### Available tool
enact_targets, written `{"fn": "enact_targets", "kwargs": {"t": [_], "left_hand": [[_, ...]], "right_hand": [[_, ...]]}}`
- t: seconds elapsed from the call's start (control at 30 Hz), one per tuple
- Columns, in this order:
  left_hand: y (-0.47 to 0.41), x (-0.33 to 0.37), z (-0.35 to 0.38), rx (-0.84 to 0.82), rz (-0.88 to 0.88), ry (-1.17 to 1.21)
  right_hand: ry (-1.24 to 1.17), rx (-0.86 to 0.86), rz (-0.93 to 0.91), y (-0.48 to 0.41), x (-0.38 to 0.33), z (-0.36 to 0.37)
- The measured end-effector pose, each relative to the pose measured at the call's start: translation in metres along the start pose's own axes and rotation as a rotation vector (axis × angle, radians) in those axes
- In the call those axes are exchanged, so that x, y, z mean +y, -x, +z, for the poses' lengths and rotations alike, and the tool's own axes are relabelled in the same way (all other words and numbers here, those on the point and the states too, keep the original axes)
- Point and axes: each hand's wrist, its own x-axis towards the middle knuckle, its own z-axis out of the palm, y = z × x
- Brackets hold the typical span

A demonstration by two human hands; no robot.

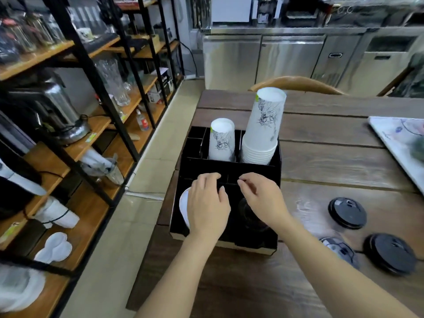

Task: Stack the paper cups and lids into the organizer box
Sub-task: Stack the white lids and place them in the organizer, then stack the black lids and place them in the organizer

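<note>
A black organizer box point(273, 171) stands at the left edge of the wooden table. Its back compartments hold a short upside-down white cup stack point(222, 140) and a taller stack point(263, 127), both printed with a drawing. My left hand point(207, 208) hovers over the front left compartment, where a white lid point(184, 206) shows beneath it. My right hand point(263, 196) is above the front right compartment with a black lid stack point(246, 214) under it; thumb and forefinger are pinched near the divider, holding nothing I can see. Three black lids point(347, 213) point(390, 253) point(339, 250) lie on the table to the right.
A white tray point(397, 143) lies at the table's right edge. A wooden chair back point(296, 83) stands behind the table. Black metal shelves point(80, 125) with glassware, a kettle and white items fill the left. Steel cabinets point(286, 58) line the far wall.
</note>
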Motion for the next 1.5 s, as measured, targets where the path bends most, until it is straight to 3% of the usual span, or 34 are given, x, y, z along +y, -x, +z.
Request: {"fn": "enact_targets", "kwargs": {"t": [0.17, 0.37, 0.53, 0.67, 0.9, 1.17, 1.3, 1.5], "left_hand": [[0.019, 0.044, 0.047, -0.209, 0.183, 0.103], [0.055, 0.078, 0.107, -0.635, 0.27, 0.089], [0.072, 0.087, 0.148, -0.907, 0.109, 0.028], [0.081, 0.094, 0.169, -1.034, -0.079, 0.053], [0.089, 0.114, 0.186, -1.009, -0.428, 0.292], [0.074, 0.121, 0.191, -0.862, -0.736, 0.465], [0.071, 0.129, 0.193, -0.859, -0.795, 0.596], [0.067, 0.16, 0.205, -0.85, -0.72, 0.679]], "right_hand": [[0.076, 0.149, 0.15, 0.02, 0.058, -0.037], [0.175, 0.135, 0.355, 0.075, 0.126, -0.07], [0.266, 0.079, 0.583, 0.119, 0.165, -0.078], [0.196, 0.011, 0.744, 0.145, 0.182, -0.076], [0.117, 0.013, 0.76, 0.153, 0.182, -0.066], [-0.196, 0.204, 0.633, 0.141, 0.18, -0.082], [-0.249, 0.345, 0.604, 0.135, 0.183, -0.096], [-0.273, 0.546, 0.641, 0.134, 0.194, -0.123]]}}
